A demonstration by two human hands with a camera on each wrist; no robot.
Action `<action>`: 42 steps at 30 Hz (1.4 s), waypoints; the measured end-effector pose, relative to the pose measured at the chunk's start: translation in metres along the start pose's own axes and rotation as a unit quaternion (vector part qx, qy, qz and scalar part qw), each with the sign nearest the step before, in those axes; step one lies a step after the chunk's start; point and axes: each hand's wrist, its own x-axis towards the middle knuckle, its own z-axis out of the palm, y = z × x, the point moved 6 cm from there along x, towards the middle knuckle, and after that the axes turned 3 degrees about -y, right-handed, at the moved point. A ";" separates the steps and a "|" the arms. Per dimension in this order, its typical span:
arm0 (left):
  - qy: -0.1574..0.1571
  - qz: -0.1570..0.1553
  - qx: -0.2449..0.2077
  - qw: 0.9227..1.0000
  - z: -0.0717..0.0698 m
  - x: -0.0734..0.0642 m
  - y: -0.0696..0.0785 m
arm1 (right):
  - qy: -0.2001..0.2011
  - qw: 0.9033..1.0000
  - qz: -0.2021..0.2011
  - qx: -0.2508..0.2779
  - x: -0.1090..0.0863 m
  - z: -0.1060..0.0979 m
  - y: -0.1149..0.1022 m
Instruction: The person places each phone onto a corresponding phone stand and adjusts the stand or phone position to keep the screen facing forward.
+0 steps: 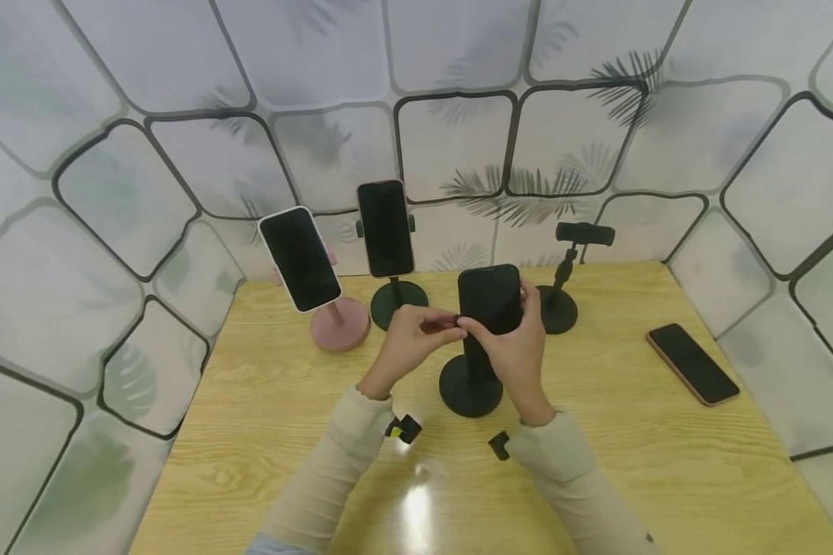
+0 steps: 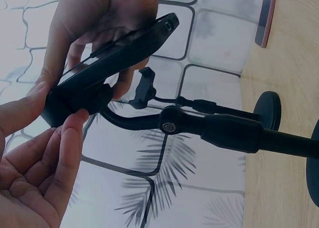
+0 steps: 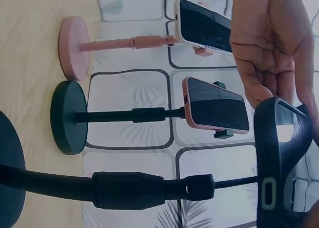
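Observation:
A black-cased phone point(image 1: 489, 293) stands tilted on a black phone stand point(image 1: 470, 391) with a round base. My right hand point(image 1: 521, 351) grips the phone, its fingers round the right edge and its thumb reaching across the front to the left edge. At that left edge my left hand point(image 1: 416, 343) pinches the stand's dark clamp. From the left wrist view, the left fingertips point(image 2: 75, 126) press under the clamp behind the phone, and a bent black arm runs from there to the stand's pole point(image 2: 232, 133).
A pink stand point(image 1: 340, 325) bears a white-framed phone point(image 1: 301, 258). Beside it a dark green stand point(image 1: 385, 308) holds another phone point(image 1: 386, 227). Behind my right hand is a second black stand point(image 1: 558, 311). Another phone point(image 1: 693, 362) lies on the wooden table point(image 1: 618, 478) at right.

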 end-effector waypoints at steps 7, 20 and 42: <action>0.005 -0.013 0.010 1.000 -0.004 0.005 -0.005 | 0.029 0.999 -0.021 -0.033 0.003 0.006 -0.004; 0.022 0.037 -0.179 0.983 0.051 -0.009 -0.054 | -0.077 0.992 0.040 0.090 -0.002 -0.025 0.014; 0.125 -0.004 0.146 0.981 0.069 0.009 -0.071 | -0.060 0.941 0.119 -0.312 0.025 -0.240 0.234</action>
